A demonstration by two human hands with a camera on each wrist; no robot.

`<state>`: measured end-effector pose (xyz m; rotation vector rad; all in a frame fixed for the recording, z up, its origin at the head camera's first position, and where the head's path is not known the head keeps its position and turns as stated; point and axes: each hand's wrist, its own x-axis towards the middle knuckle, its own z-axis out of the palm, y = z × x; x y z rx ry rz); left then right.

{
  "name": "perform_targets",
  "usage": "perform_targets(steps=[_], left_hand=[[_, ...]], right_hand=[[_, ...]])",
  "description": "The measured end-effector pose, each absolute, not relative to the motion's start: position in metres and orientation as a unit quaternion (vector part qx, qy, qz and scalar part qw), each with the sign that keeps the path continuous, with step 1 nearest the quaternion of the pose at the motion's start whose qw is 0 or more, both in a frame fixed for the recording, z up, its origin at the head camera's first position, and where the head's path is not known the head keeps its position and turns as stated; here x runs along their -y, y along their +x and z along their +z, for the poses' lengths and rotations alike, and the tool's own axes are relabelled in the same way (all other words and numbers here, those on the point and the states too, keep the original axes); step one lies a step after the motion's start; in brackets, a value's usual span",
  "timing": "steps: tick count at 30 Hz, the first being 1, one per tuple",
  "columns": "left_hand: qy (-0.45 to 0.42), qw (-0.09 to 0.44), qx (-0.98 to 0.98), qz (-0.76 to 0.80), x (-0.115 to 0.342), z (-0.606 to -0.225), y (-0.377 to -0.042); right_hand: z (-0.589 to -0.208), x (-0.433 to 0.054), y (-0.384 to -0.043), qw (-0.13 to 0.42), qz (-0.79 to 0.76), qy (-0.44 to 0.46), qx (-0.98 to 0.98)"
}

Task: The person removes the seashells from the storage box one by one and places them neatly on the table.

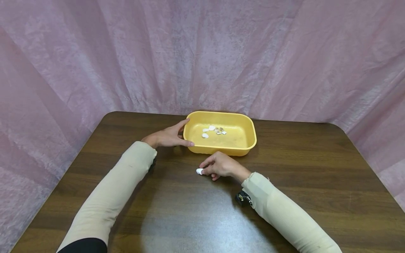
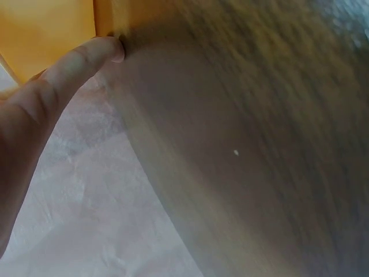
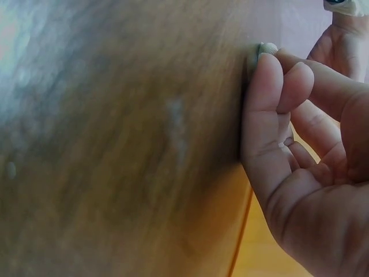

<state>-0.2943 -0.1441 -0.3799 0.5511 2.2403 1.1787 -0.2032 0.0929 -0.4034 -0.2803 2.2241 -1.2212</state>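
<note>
Near the middle of the table my right hand [image 1: 221, 165] pinches a small white seashell [image 1: 199, 171] between thumb and fingertips, close over the wood. In the right wrist view the ribbed edge of this seashell [image 3: 268, 48] pokes out past the fingertips; the rest is hidden. Just beyond that hand stands a yellow plastic basin [image 1: 221, 149]. My left hand [image 1: 171, 136] holds the basin's left end, its thumb at the front rim and its fingers at the back left corner. Several small white and brownish seashells [image 1: 205, 135] lie inside, toward the basin's left half.
The brown wooden table [image 1: 316, 168] has rounded far corners. Behind it hangs a pink curtain [image 1: 221, 56], close to the basin's far side. A dark wrist device [image 1: 243, 198] sits under the right sleeve. Both forearms wear cream-coloured sleeves [image 1: 114, 189].
</note>
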Motion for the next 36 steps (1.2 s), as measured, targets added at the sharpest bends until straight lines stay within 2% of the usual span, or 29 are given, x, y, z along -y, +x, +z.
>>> perform_targets(steps=[19,27,36], left_hand=[[0.203,0.274,-0.831,0.440,0.146,-0.379,-0.294],[0.208,0.274,-0.823,0.452,0.146,-0.382,-0.294],[0.208,0.273,-0.819,0.459,0.144,-0.385,-0.296]], right_hand=[[-0.399,-0.093,-0.202,0.287,-0.464,-0.108,-0.831],[-0.371,-0.107,-0.205,0.280,-0.493,-0.143,-0.811],[-0.342,-0.114,-0.224,0.271,-0.540,-0.112,-0.789]])
